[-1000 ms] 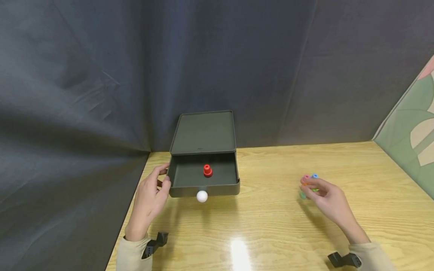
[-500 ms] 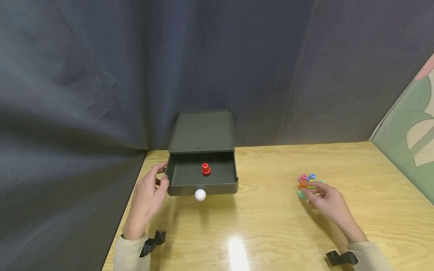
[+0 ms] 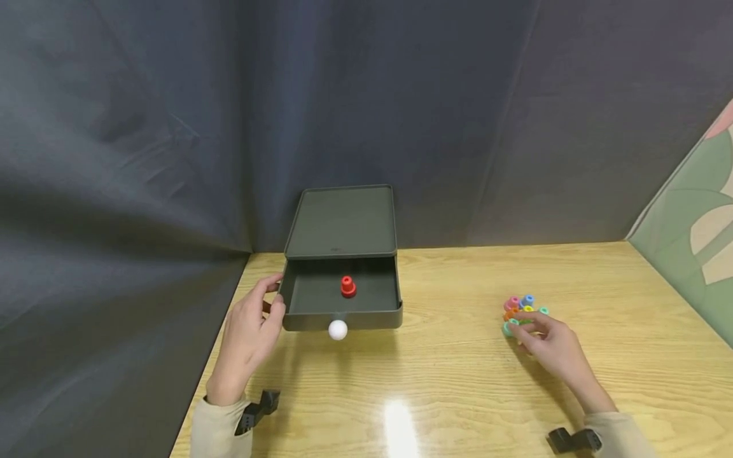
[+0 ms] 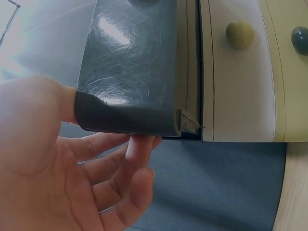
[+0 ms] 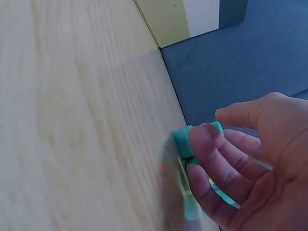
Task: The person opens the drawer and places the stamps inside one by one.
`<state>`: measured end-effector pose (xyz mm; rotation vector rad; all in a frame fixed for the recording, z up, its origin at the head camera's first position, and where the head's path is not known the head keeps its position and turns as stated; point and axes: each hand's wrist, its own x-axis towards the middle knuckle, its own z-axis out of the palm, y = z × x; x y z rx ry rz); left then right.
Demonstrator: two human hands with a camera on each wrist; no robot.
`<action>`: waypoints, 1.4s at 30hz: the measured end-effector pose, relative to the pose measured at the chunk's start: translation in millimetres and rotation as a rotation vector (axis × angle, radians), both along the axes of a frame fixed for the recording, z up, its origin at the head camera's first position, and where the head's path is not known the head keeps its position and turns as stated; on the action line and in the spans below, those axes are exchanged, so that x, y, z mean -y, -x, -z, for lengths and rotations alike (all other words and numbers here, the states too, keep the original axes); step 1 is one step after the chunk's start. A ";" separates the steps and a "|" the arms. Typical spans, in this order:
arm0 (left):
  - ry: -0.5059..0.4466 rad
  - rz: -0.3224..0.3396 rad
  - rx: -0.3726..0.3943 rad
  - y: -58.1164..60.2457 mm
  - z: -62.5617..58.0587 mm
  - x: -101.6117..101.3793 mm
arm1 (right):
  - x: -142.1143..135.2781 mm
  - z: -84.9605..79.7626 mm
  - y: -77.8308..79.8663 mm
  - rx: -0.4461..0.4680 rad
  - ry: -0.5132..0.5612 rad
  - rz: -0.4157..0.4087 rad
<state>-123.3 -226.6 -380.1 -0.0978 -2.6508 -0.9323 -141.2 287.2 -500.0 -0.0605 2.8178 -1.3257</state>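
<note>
Since a second ago, the right hand (image 3: pixel 554 346) has shifted toward the near side of the peg cluster, leaving the yellow peg (image 3: pixel 528 309) showing, while the left hand (image 3: pixel 246 334) stays at the open top drawer (image 3: pixel 309 322).

Nearest, at the drawer's left, the left hand grips its front corner, thumb and fingers about the edge. From the drawer's face juts a white knob (image 3: pixel 338 330). Well right of the drawer, the right fingers curve with a narrow gap to the thumb, beside the near teal peg (image 3: pixel 508 329); I cannot tell whether they touch it. Just beyond, also right of the drawer, are the orange peg (image 3: pixel 511 314), pink peg (image 3: pixel 512 303) and blue peg (image 3: pixel 528 300). Such pegs look light, stiff, smooth and hardly fragile, probably best pinched at the narrow neck above the broad base. Inside the drawer, the red peg (image 3: pixel 347 287) stands upright. Behind the drawer hangs a dark curtain (image 3: pixel 372 114).
</note>
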 end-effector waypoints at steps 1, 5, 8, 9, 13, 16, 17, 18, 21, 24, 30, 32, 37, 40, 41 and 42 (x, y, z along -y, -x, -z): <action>0.002 0.000 0.000 -0.1 -0.5 0.4 | 0.6 0.4 -0.6 0.001 -0.004 0.001; 0.007 -0.001 0.007 -1.0 -1.3 1.8 | 2.9 1.7 -2.0 -0.011 -0.017 0.009; 0.014 -0.007 0.002 -1.2 -1.7 2.3 | 3.2 2.7 -1.6 -0.033 -0.024 0.004; 0.016 -0.007 0.000 -1.0 -1.9 2.2 | 2.7 3.2 -1.1 -0.041 -0.031 0.002; 0.005 -0.002 0.003 -0.4 -2.4 0.7 | -0.5 4.2 0.5 -0.042 -0.039 0.000; -0.002 0.003 0.020 -0.5 -2.5 0.1 | -1.9 5.0 0.2 -0.034 -0.035 0.003; -0.002 0.003 0.020 -0.3 -2.7 0.1 | -1.8 5.4 0.1 -0.036 -0.031 0.003; -0.001 0.002 0.021 -0.1 -2.9 0.4 | -1.4 5.9 0.0 -0.036 -0.027 0.002; 0.006 0.004 0.015 0.5 -3.2 0.5 | -1.3 6.0 -1.1 -0.040 -0.019 0.004; 0.019 0.004 0.019 1.7 -3.6 0.5 | -1.8 5.2 -2.3 -0.033 -0.021 0.015; 0.032 0.013 0.058 3.0 -5.0 -0.9 | -2.7 -0.5 -3.5 -0.013 -0.013 0.035; 0.026 0.015 0.065 3.0 -5.4 -1.4 | -2.0 -3.5 -3.0 -0.012 -0.012 0.037; 0.020 0.014 0.075 2.3 -5.1 -0.7 | 1.5 -12.7 2.2 -0.060 -0.038 0.032; 0.015 0.010 0.077 1.3 -4.0 0.8 | 4.9 -18.1 5.5 -0.093 -0.046 0.019; 0.016 0.010 0.077 1.0 -3.6 1.3 | 6.1 -19.9 6.3 -0.098 -0.042 0.016; 0.016 0.010 0.078 0.7 -3.1 1.7 | 7.4 -21.7 6.8 -0.103 -0.039 0.011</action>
